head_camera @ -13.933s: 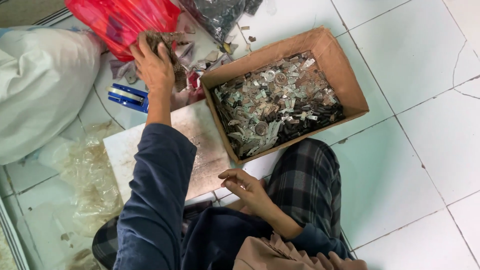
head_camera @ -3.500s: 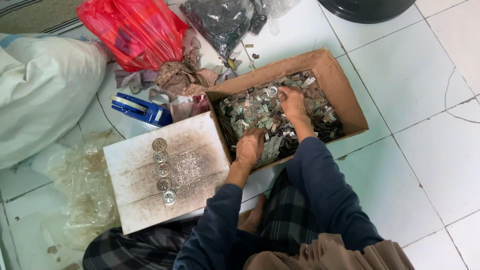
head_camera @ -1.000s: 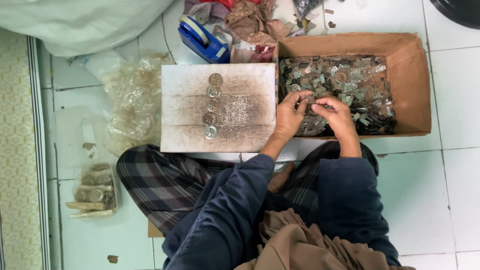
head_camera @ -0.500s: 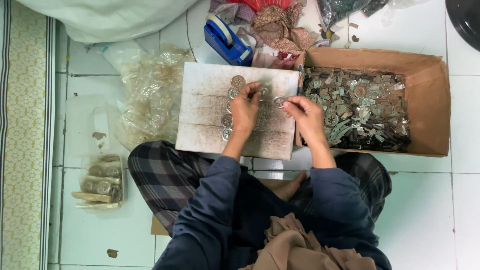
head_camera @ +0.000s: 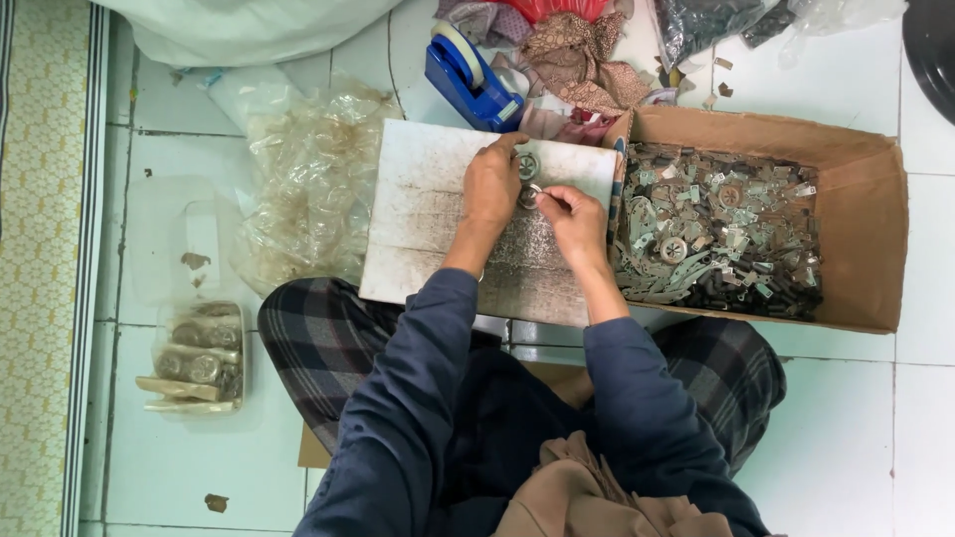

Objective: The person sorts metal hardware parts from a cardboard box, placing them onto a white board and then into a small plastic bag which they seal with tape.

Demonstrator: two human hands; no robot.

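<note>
White board (head_camera: 428,214) bears round metal discs (head_camera: 528,166) under both hands.

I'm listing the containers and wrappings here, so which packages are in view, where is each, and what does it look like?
Cardboard box: right of the board, open, brown, full of small metal parts.
Clear plastic pack: on the floor at left, holding round metal pieces.
Crumpled clear bags: left of the board.
White sack: top left.
No labels, signs or screens visible.
</note>
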